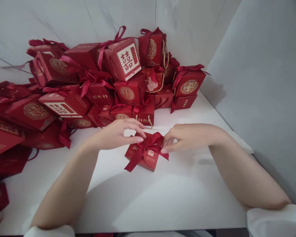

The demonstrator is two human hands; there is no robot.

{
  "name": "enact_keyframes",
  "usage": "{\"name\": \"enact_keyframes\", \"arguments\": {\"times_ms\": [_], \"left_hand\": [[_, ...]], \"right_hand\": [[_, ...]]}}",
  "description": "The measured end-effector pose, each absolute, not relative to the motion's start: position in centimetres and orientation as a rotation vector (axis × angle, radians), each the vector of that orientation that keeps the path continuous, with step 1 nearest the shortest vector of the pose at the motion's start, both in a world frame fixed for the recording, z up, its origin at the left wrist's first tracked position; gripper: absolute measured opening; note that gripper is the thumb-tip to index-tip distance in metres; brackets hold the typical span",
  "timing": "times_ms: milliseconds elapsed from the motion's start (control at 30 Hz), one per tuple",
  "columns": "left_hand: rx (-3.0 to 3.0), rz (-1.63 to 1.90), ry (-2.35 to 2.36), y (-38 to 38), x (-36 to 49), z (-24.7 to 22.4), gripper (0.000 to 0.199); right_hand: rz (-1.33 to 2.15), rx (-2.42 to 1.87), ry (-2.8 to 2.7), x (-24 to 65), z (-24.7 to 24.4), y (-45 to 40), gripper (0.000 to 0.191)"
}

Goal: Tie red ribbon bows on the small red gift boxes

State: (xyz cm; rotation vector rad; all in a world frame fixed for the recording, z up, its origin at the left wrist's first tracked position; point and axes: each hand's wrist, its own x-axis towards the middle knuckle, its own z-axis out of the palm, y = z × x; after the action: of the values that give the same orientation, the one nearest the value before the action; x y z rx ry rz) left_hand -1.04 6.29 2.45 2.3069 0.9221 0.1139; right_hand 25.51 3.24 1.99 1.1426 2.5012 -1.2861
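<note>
A small red gift box (150,162) with pale printed characters lies on the white table, tied with a dark red satin ribbon (151,141) in a bow. Over its left side, my left hand (118,133) has thumb and index fingertips drawn close together at the bow's left loop, which they largely hide. From the right, my right hand (180,136) curls its fingers and thumb at the bow's right loop, pinching the ribbon's edge. Two ribbon tails hang forward, one to the left and one to the right.
Several red gift boxes (127,93) with ribbons and gold cord handles are stacked against the marbled wall (128,16). The pile spreads down the left side. A grey panel (259,82) rises at the right of the white table (162,204).
</note>
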Motion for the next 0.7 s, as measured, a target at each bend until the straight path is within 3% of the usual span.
{"name": "enact_keyframes", "arguments": {"times_ms": [700], "left_hand": [[2.152,-0.220,0.773,7.7,-2.3,2.2,0.032]], "right_hand": [[-1.176,1.035,2.626,25.6,0.8,3.7,0.019]]}}
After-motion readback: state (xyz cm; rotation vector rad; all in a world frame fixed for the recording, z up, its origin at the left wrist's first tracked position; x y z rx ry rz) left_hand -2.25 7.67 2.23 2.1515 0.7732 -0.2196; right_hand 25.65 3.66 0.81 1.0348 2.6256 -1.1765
